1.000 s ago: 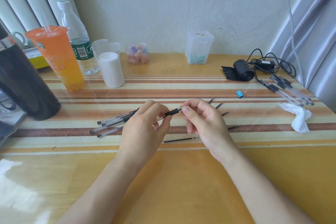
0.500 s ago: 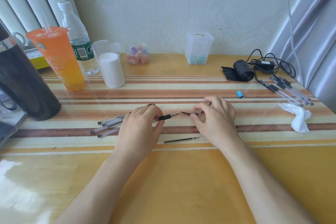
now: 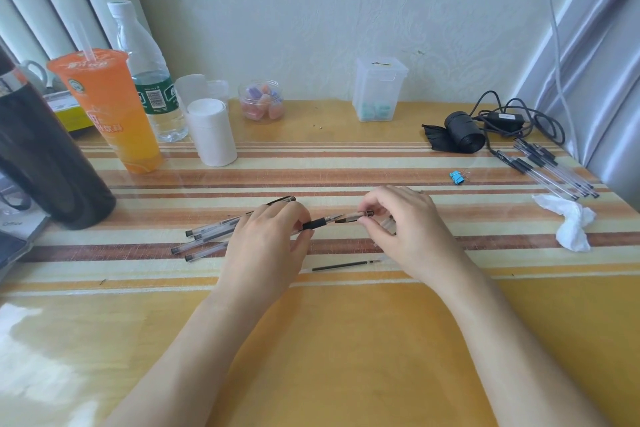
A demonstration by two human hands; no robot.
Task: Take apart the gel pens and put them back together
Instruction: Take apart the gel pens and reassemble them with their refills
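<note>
My left hand (image 3: 268, 246) grips a clear gel pen with a black grip (image 3: 315, 224), its tip pointing right. My right hand (image 3: 405, 225) pinches a clear pen cap with a black clip (image 3: 353, 217) just at that tip; cap and tip look close or touching. A loose black refill (image 3: 341, 266) lies on the table below the hands. Several clear pen barrels (image 3: 204, 239) lie in a bunch left of my left hand. Another bunch of whole pens (image 3: 550, 168) lies at the far right.
A black flask (image 3: 45, 156), an orange drink cup (image 3: 110, 111), a water bottle (image 3: 149, 73) and a white roll (image 3: 212, 135) stand at the left. A candy jar (image 3: 261, 104), clear box (image 3: 379, 90), black roll with cable (image 3: 464, 132), blue clip (image 3: 457, 177) and crumpled tissue (image 3: 571, 222) sit behind and right.
My right hand left the pen tip, reached right to the table and came back holding a cap near the tip. The left hand lowered slightly with the pen.
</note>
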